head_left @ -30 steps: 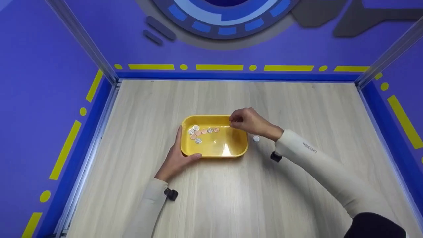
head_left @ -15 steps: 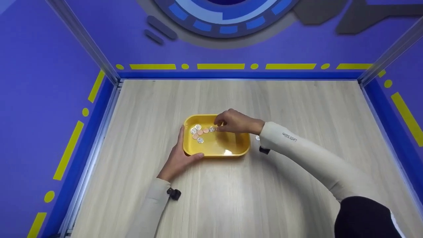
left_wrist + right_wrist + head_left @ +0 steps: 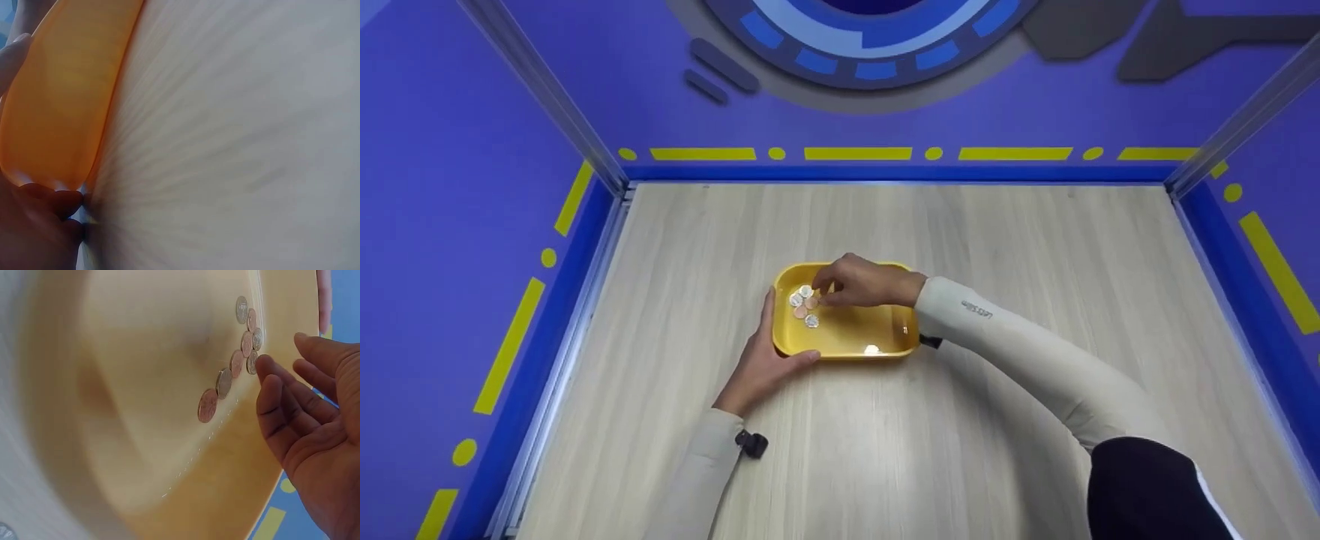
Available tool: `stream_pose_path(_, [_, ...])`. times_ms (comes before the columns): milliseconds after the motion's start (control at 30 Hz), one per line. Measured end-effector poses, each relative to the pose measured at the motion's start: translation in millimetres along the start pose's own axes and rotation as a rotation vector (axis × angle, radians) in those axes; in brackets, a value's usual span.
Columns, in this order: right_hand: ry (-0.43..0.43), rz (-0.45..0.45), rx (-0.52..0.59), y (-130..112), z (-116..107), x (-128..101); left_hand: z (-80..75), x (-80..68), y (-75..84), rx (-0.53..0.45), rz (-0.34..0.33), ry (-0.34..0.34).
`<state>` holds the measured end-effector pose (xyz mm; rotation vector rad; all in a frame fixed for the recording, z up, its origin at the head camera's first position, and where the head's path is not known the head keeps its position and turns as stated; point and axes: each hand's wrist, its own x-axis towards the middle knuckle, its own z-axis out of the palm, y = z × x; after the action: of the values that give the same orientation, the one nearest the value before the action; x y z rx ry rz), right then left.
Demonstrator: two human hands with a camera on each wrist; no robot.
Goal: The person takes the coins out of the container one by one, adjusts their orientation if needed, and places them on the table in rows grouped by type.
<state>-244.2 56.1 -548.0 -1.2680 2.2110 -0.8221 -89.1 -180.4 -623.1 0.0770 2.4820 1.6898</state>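
The right hand [image 3: 864,283] has travelled across the yellow tray [image 3: 885,346] since a second ago, from the tray's right rim to its left end, and the forearm now covers the spot right of the tray where a lone silver coin lay.

The fingers [image 3: 279,400] of that hand are loosely spread and slightly bent, holding nothing that shows; the fingertips hang just above the coins [image 3: 239,359], and I cannot tell whether they touch the nearest one. The coins, silver and copper, lie in a short line along the inside of the tray's far left wall, some overlapping. The left hand [image 3: 761,356] grips the tray's near left corner, thumb [image 3: 804,356] along the front wall and fingers along the left end; the left wrist view shows the thumb pressed to the tray's outer wall [image 3: 62,107] where it meets the wooden table [image 3: 997,247].

Risks, as I judge them: the coins lie flat and partly stacked against the tray wall, so a fingertip may slide one instead of lifting it, or lift two together. The tray floor looks glossy, so a pushed coin could skate away from the group. If the left hand loosens, the tray may shift under the right hand's push.
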Motion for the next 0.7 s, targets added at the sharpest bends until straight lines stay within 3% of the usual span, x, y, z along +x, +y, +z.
stream_pose_path(467, [0.04,0.002,0.038,-1,1,17,-6.0,-1.5,0.3,0.01,0.013,-0.001])
stream_pose_path(700, [0.017,0.012,0.042,1,6,24,-3.5,-1.2,-0.9,0.011,0.017,-0.009])
